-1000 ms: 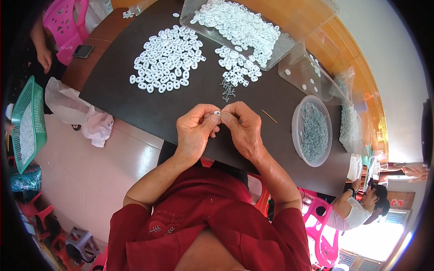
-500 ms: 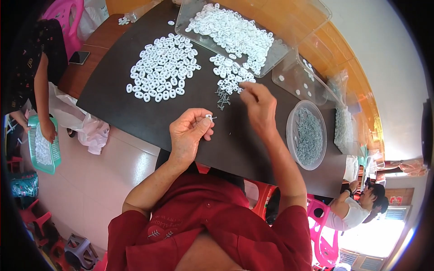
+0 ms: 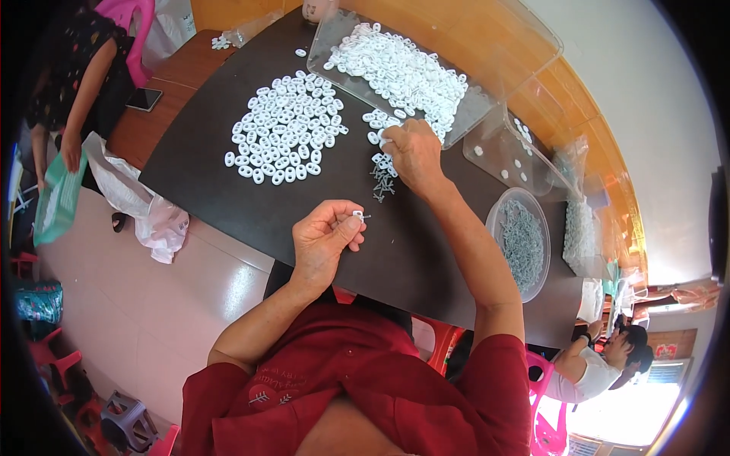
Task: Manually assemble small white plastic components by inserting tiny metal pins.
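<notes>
Pinching one small white piece (image 3: 357, 214) in the grip of the left hand (image 3: 325, 242), thumb against fingers, over the dark surface (image 3: 403, 262), on the near side of the clear tray (image 3: 476, 104) and well apart from it; showing a thin grey pin (image 3: 368, 218) poking out of that piece. Hovering with the right hand (image 3: 417, 158) just beside the clear tray's near edge, bending its fingers down at the loose white pieces (image 3: 374, 119); partly hiding the fingertips, so not letting anyone tell a narrow, bare grip from a holding one. Having a small heap of grey pins (image 3: 382, 182) lying on the near side of the tray, below those loose pieces. Spreading a broad patch of white ovals (image 3: 285, 131) left of the tray, showing two openings apiece. Carrying a mass of white pieces (image 3: 399, 67) inside the tray itself. Holding more grey pins (image 3: 522, 247) in a round tub (image 3: 493, 228), standing nearer than the tray and to its right. Gripping a green basket (image 3: 67, 204) with a co-worker's hand (image 3: 71, 152), well left of the tray
</notes>
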Motion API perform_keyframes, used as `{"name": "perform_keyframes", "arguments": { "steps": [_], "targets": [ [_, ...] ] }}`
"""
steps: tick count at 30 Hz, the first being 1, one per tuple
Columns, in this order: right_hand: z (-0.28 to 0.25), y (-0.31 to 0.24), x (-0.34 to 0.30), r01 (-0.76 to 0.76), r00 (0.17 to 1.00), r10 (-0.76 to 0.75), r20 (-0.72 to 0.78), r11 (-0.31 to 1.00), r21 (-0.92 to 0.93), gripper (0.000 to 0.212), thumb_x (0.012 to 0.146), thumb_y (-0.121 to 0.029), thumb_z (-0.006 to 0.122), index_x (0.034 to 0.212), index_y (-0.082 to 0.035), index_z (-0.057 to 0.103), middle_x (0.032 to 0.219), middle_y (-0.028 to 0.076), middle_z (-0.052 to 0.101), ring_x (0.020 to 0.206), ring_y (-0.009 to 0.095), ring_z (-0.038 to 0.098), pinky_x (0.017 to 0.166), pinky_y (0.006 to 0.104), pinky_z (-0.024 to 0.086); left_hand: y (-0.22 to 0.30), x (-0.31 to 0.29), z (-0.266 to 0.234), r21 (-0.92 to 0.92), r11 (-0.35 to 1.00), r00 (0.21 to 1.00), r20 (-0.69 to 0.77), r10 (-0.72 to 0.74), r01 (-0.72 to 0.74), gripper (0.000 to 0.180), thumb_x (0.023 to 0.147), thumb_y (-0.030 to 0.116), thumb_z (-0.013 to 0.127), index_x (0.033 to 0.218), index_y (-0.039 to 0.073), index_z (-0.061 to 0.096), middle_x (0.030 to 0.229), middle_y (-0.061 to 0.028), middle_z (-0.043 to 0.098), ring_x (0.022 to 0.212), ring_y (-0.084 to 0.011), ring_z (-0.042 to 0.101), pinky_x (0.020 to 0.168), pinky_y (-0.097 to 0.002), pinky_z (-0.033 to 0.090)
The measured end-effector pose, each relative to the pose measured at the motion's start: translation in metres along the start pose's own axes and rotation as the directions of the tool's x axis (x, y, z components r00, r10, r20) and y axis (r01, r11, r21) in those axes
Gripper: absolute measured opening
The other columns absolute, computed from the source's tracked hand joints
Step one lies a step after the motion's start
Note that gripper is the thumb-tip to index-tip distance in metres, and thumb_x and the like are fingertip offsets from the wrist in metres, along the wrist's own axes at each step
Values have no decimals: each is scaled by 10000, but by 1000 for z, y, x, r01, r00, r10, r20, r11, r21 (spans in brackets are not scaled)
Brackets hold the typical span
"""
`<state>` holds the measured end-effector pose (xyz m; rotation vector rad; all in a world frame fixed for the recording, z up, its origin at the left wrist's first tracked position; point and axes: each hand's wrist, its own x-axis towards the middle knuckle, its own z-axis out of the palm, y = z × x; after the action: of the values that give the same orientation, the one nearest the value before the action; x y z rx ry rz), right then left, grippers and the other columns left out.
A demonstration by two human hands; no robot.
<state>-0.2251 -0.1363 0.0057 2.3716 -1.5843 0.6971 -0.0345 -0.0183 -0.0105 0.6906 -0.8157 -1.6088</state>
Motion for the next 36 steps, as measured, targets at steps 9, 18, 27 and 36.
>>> {"name": "perform_keyframes", "arguments": {
  "steps": [9, 18, 27, 36],
  "targets": [
    [-27, -3, -7, -353, 935, 296, 197, 840, 413, 99, 708, -72, 693, 761, -30, 620, 680, 48, 595, 634, 149, 551, 591, 277, 432, 0, -1, -2, -15, 1000, 1000, 2, 5, -5, 135, 883, 42, 597, 987, -44, 597, 814, -95, 621, 640, -110, 577, 563, -231, 485],
    [-68, -45, -51, -584, 777, 377, 504, 132, 801, 204, 770, -72, 708, 957, 2, 677, 747, -3, 623, 638, 50, 506, 575, 199, 385, 4, -1, 2, 32, 998, 998, -13, 61, -60, 198, 880, 45, 598, 1058, -41, 604, 797, -89, 612, 625, -113, 562, 558, -233, 473],
    [-76, -76, -76, -609, 691, 376, 617, -157, 778, 150, 815, -60, 653, 946, 14, 652, 772, 38, 622, 662, 79, 530, 594, 211, 398, 13, -14, 13, 81, 997, 1000, -4, 4, -4, 176, 884, 35, 583, 1040, -43, 608, 800, -95, 623, 618, -112, 565, 542, -227, 469],
    [-77, -88, -86, -558, 662, 439, 608, -254, 790, 150, 827, -29, 618, 956, 46, 638, 793, 71, 634, 661, 89, 541, 581, 216, 408, 15, -25, 19, 152, 988, 1000, -10, -12, 13, 179, 885, 37, 586, 1044, -47, 592, 810, -93, 627, 637, -93, 573, 533, -207, 466]
  ]
}}
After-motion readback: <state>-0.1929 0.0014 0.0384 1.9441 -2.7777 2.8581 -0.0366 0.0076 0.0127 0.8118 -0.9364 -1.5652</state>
